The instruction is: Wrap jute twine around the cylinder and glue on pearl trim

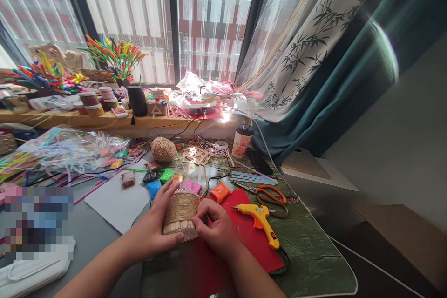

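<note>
A small round container (181,208) wrapped in tan twine, with pale wooden strips around its lower part and white beads along its upper rim, is tilted above the table. My left hand (155,228) holds it from the left, thumb low and fingers along its upper side. My right hand (214,226) is at its right side, thumb and index finger pinched together against it; anything between those fingertips is too small to make out. Red felt (244,233) lies beneath and right of my right hand, with a yellow glue gun (260,219) on it.
Orange-handled scissors (272,194), pale blue glue sticks (253,177) and a lidded paper cup (243,140) stand or lie to the right. Beyond the container are a twine ball (164,149) and colored clay packets (220,192). A white sheet (118,200) lies left.
</note>
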